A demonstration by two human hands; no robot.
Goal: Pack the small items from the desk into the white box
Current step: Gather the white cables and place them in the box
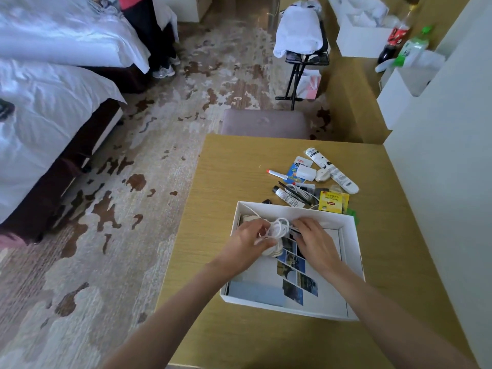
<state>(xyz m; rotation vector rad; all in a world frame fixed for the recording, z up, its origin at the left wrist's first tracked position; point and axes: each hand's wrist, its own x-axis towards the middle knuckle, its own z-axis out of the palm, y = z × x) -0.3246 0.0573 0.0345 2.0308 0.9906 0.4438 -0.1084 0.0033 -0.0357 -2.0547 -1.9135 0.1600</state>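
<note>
The white box [354,251] lies open on the wooden desk [226,166], with a photo-print sheet [298,283] on its floor. Both my hands are over the box's far half. My left hand [246,246] and my right hand [314,241] hold a coiled white cable [279,229] between them, fingers curled round it. Beyond the box lie loose small items: a white tube [330,169], a white charger [306,173], a red-capped pen [277,174], a small tube [288,197], another white cable [302,190] and a yellow tea packet [331,202].
A padded stool [266,123] stands at the desk's far edge. A wall [439,182] borders the desk on the right. Beds [48,102] fill the left. A luggage rack with white cloth [300,35] and bottles [399,35] are farther back. A person's legs [157,43] are by the bed.
</note>
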